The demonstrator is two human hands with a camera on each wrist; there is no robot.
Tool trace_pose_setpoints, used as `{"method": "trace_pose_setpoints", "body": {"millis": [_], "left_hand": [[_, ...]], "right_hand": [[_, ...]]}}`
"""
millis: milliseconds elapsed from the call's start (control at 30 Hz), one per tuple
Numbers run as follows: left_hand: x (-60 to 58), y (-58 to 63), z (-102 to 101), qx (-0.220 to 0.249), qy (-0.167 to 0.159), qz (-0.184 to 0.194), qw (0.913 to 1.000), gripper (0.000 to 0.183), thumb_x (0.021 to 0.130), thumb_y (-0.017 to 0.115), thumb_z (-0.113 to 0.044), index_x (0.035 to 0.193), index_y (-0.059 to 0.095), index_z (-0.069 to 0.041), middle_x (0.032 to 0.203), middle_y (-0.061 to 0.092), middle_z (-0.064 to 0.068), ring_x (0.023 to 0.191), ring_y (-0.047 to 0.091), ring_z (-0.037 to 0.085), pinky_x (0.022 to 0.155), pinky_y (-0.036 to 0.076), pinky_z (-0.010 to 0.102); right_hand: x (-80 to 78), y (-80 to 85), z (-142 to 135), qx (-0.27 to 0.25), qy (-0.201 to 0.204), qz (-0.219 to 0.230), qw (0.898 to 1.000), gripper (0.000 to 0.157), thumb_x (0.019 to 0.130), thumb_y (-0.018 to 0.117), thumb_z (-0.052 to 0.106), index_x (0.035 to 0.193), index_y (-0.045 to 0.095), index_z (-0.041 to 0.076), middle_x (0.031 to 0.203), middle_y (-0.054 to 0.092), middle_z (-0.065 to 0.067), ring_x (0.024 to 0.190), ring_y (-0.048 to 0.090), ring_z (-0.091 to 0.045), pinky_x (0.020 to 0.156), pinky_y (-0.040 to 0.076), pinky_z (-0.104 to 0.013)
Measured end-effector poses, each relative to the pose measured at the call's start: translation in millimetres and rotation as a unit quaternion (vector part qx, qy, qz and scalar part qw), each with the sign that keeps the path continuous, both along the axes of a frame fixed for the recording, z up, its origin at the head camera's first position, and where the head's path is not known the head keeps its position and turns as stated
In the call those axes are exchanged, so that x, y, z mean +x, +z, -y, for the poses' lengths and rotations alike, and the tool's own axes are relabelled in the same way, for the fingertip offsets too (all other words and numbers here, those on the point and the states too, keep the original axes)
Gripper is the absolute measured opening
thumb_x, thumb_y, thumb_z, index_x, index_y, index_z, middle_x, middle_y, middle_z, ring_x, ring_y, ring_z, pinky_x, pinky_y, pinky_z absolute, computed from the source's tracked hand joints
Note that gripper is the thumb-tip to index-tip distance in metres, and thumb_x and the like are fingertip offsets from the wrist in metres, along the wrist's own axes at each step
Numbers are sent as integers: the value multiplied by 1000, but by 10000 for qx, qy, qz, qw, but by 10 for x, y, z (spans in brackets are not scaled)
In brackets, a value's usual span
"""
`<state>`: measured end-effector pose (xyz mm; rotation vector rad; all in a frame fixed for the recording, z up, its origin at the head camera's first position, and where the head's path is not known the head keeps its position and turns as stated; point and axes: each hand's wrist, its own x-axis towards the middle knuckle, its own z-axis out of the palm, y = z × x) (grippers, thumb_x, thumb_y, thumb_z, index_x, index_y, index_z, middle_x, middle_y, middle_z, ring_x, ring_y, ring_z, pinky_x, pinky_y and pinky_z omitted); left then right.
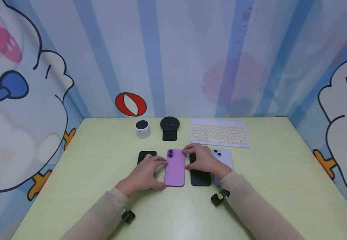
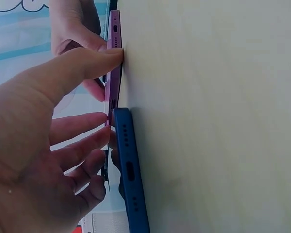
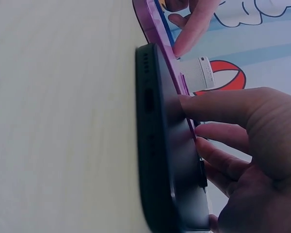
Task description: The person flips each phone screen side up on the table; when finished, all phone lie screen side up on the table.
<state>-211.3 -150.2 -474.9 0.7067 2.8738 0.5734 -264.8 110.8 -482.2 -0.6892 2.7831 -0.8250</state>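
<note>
A purple smartphone [image 1: 174, 168] lies back up on the table, its two camera lenses at the top left. My left hand [image 1: 145, 173] touches its left edge with the forefinger, while the thumb rests at the lower left corner. On the opposite side, my right hand [image 1: 202, 157] has its thumb and fingertips at the phone's right edge. The left hand partly hides a dark phone [image 1: 145, 153], whose blue edge [image 2: 131, 174] shows in the left wrist view. Under the right hand lies a black phone [image 1: 200, 178], partly covered. A pale lilac phone [image 1: 225, 158] sits beside it, behind the right wrist.
Along the back stand a small white cylinder with a black top [image 1: 143, 130], a black round-headed stand [image 1: 170, 128] and a lilac keyboard [image 1: 219, 133]. The pale yellow table [image 1: 269, 166] meets a blue printed curtain [image 1: 185, 50] behind. Each wrist wears a small black camera.
</note>
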Motion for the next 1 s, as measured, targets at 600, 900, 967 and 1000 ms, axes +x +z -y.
{"method": "trace_pose_setpoints", "body": {"millis": [600, 900, 967, 1000], "left_hand": [[-2, 16, 1, -15, -41, 69, 10000, 77, 70, 92, -42, 138, 67, -16, 145, 61, 4, 122, 46, 23, 100, 46, 42], [18, 49, -19, 94, -78, 264, 9996, 78, 70, 93, -40, 139, 66, -15, 147, 58, 3, 124, 45, 24, 102, 46, 42], [22, 53, -23, 106, -114, 262, 9995, 77, 71, 93, -40, 139, 66, -15, 148, 58, 3, 123, 45, 24, 102, 46, 42], [23, 54, -25, 98, -138, 255, 9995, 77, 71, 93, -40, 139, 66, -15, 148, 58, 3, 123, 45, 24, 102, 46, 42]], "right_hand": [[24, -7, -9, -423, -411, 188, 9981, 69, 78, 92, 27, 141, 65, 17, 148, 59, -5, 144, 46, -33, 120, 33, -56], [91, 12, -41, -732, -445, 184, 9962, 68, 80, 90, 25, 142, 64, 18, 149, 57, -5, 145, 45, -33, 119, 35, -56], [102, 19, -48, -779, -445, 164, 9958, 68, 80, 90, 25, 142, 64, 18, 149, 57, -5, 146, 45, -33, 119, 35, -55], [108, 25, -53, -798, -442, 145, 9957, 68, 80, 90, 25, 142, 64, 18, 149, 57, -5, 146, 45, -34, 119, 35, -55]]}}
